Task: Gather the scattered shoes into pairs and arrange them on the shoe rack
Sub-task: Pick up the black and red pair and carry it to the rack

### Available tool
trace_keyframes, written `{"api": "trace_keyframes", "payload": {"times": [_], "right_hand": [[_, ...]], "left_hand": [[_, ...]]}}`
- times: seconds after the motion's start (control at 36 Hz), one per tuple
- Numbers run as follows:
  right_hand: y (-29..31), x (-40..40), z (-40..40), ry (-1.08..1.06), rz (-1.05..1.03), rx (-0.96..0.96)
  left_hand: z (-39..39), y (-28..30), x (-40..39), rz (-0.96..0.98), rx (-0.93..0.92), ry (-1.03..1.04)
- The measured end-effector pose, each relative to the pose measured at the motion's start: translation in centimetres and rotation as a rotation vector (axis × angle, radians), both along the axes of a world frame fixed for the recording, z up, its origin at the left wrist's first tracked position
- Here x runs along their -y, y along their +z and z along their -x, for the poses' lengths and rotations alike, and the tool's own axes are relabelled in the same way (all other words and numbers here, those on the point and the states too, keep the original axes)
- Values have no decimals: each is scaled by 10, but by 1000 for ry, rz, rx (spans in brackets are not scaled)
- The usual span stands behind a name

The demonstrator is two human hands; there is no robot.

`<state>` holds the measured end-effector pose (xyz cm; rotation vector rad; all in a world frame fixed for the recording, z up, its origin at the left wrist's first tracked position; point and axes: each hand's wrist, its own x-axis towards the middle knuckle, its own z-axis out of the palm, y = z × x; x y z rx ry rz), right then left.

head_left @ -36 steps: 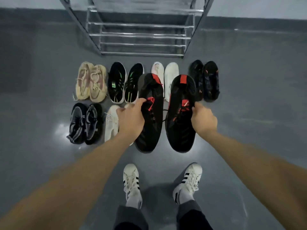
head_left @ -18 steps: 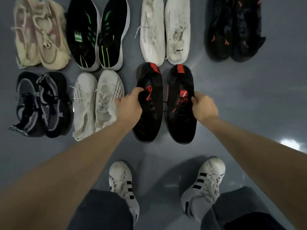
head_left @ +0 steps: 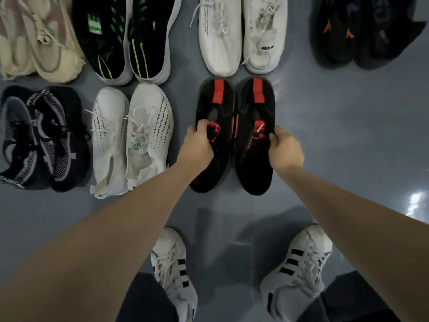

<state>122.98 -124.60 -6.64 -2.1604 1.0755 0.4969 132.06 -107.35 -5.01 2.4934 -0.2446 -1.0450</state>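
— Well, what's cut off on the left?
— The beige pair (head_left: 34, 40) runs past the frame's edge; the black-and-grey pair (head_left: 39, 138) too.
— And the hands?
— Left hand (head_left: 197, 145) grips the left black-and-red shoe (head_left: 212, 135), right hand (head_left: 285, 147) grips the right black-and-red shoe (head_left: 254, 140), both shoes side by side on the floor (head_left: 348, 135).
— Far right?
— A dark pair (head_left: 362, 31), blurred.

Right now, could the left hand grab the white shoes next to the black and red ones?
Probably yes, once it lets go. The left hand grips the left black and red shoe, and the white shoes lie on the floor just beside it with nothing between them.
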Motion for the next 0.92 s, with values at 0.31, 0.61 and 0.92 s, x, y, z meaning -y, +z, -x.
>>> {"api": "trace_keyframes", "payload": {"times": [0.31,0.61,0.92], "right_hand": [[30,-5,-3,86,-66,-48],[141,-9,12,200,-27,-81],[302,12,6,179,-3,94]], "left_hand": [[8,21,13,-192,53,-157],[6,130,6,-116,169,-161],[-4,305,18,87,9,39]]}}
